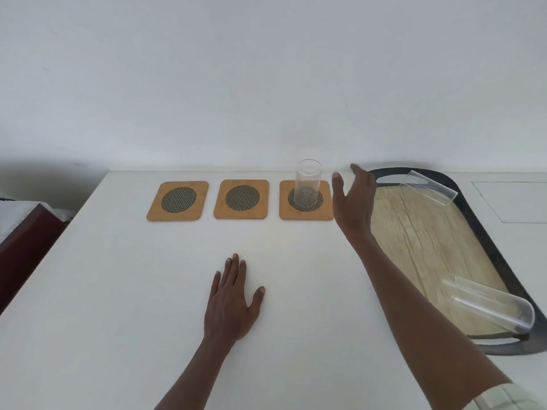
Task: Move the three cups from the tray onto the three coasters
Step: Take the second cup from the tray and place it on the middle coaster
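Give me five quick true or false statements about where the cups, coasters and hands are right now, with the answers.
1. One cup stands upright on the right coaster. True.
2. The middle coaster holds a cup. False: it is bare, as is the left coaster.
3. Two cups lie on their sides on the tray. True: the far cup and the near cup.
4. The right hand grips a cup. False: it is open and empty.
5. The left hand lies flat on the table. True.
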Motion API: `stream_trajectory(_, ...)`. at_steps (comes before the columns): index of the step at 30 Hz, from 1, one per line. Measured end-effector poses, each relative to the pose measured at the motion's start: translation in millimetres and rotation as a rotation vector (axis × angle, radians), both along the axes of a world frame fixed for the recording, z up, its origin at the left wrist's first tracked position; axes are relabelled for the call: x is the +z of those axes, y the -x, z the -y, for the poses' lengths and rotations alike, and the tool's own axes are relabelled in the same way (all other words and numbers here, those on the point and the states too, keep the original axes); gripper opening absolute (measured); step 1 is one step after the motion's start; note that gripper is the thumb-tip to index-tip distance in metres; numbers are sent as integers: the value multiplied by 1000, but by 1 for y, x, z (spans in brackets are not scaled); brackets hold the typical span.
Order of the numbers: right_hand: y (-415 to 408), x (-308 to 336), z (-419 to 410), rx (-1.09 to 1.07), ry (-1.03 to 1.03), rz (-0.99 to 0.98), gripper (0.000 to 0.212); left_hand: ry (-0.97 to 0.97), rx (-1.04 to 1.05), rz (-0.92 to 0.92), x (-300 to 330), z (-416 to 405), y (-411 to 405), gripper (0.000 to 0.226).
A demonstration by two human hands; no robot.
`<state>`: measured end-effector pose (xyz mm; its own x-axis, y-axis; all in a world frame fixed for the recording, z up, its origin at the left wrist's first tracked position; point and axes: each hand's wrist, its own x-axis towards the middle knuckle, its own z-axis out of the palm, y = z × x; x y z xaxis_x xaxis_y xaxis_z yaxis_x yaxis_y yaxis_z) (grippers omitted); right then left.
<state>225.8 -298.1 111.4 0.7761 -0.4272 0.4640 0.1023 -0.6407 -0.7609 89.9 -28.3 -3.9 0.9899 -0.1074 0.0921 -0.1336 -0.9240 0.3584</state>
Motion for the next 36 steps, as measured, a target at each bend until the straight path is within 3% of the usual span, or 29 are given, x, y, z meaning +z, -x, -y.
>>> stream_trajectory(4,49,-18,18,-12,89,-43,15,-2,-17,-2,1,-2,1,75)
stream_trajectory(6,74,-28,23,-8,125,-87,8,-8,-25,-1,1,-1,1,75)
stream_trajectory(13,143,-39,36,-6,187,-182,7,-30,-51,-33,1,-1,-1,80)
stream_trajectory(18,176,-35,66,-56,159,-229,8,13,-55,-69,-1,9,-2,62)
stream_trajectory(23,199,-29,106,-132,142,-234,9,85,-122,-85,5,48,2,60)
stream_trajectory(29,221,-23,149,-220,170,-266,15,91,-241,-69,5,97,13,64)
stream_trajectory(33,233,-25,175,-227,274,-383,46,43,-280,-45,-1,115,18,81)
stream_trajectory(36,242,-26,193,-205,296,-545,63,39,-272,-21,-5,118,19,83)
